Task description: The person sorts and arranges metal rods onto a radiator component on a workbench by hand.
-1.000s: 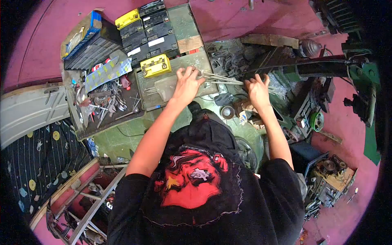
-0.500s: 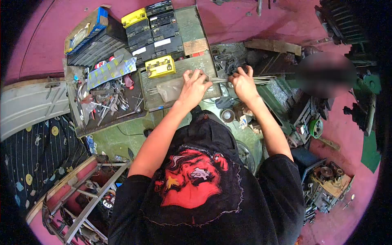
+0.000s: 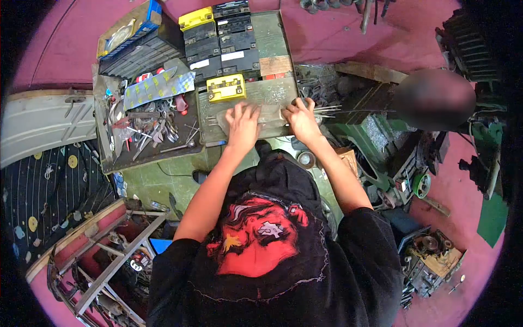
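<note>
A bundle of thin metal rods (image 3: 328, 110) lies across the front of the workbench, partly inside a clear plastic sleeve (image 3: 268, 115). My left hand (image 3: 243, 126) curls over the sleeve's left part, its fingers closed on the plastic. At the sleeve's right end, my right hand (image 3: 301, 120) is closed around the bundle, and rod ends stick out to its right. Just behind my left hand sits a yellow battery (image 3: 226, 88) on the bench top. Fingertips of both hands are partly hidden.
Black batteries (image 3: 238, 41) stand in rows at the back. To the left, a tray (image 3: 170, 152) holds pliers, wrenches and other tools. A green machine (image 3: 362, 143) is at the right. A metal frame (image 3: 117, 261) stands lower left. A person with a blurred head is at right.
The rods have shifted left into the plastic sleeve, with less length sticking out at right. My right hand has moved left, closer to my left hand. The view has shifted slightly.
</note>
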`<state>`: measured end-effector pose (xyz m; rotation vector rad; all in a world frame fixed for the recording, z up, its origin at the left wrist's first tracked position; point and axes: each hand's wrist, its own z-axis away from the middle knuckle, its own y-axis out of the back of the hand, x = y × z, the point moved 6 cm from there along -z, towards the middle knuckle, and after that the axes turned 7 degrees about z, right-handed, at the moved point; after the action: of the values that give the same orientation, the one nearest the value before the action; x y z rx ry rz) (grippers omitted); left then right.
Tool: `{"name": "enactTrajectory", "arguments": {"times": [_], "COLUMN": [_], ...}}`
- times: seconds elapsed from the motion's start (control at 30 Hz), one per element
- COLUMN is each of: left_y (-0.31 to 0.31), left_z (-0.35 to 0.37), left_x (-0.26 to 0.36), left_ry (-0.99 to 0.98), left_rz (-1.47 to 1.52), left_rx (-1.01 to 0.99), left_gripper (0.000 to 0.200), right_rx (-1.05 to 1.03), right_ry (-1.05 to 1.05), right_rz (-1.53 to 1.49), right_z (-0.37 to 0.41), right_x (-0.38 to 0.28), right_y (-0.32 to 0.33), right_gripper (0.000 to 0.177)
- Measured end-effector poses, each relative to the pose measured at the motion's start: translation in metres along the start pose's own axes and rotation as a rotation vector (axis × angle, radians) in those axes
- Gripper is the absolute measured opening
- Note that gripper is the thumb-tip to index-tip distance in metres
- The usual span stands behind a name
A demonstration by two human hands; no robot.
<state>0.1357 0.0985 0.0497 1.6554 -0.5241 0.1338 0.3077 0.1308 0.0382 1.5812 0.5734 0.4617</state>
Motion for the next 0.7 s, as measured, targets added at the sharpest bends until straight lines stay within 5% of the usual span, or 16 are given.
{"name": "enactTrajectory", "arguments": {"times": [0.23,0.4,0.6,0.7], "left_y": [-0.028,-0.032,-0.034,-0.031], "left_z": [-0.001,-0.007,-0.009,-0.01], "left_x": [-0.01,-0.011,-0.016,-0.014], "left_ry": [-0.052,-0.074,-0.064,-0.06], "left_rz": [0.002,-0.023,-0.021,-0.015], "left_rx": [-0.064,-0.035,0.0,-0.001], "left_gripper": [0.031,0.022,0.021,0.022], "right_rx": [0.153,0.053,0.165,0.133], "right_ry": [0.001,-0.007,-0.202,-0.332], "right_rz": [-0.139,-0.125,-0.151,-0.031], "right_z": [-0.011,-0.016,0.011,0.041], "right_x": [-0.017,-0.024,0.011,0.047], "right_y": [-0.016,-0.023,-0.003,0.008], "right_gripper": [0.026,0.02,0.021,0.041]}}
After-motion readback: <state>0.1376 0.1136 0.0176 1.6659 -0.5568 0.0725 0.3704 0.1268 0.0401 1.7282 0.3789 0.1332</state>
